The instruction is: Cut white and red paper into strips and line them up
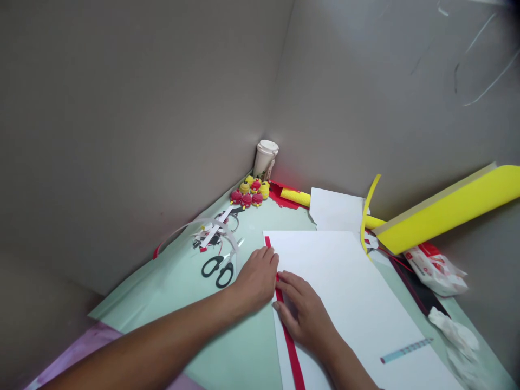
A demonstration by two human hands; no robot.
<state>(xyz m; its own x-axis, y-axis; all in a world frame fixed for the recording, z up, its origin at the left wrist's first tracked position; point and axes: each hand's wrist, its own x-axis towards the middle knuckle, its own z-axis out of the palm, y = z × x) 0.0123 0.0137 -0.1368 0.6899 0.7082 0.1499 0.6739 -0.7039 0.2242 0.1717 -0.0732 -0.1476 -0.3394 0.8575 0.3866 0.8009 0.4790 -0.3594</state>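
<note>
A long red strip (291, 355) lies along the left edge of a large white sheet (345, 292). My left hand (259, 276) rests on the strip's upper part at the sheet's edge, its fingers together and pressed down on it. Just below and to the right, my right hand (303, 311) touches the strip with bent fingers, thumb and fingertips on either side of a small gap. Part of the strip is hidden under both hands. On the sheet's lower right lies a blue patterned pencil (406, 350).
Black-handled scissors (222, 268) and paper scraps (209, 234) lie left of the sheet. Red and yellow small lantern-like pieces (246, 199) and a white cup (266, 156) stand in the corner. Yellow sheet material (450, 208), a tissue pack (436, 269) and crumpled tissue (457, 331) are right.
</note>
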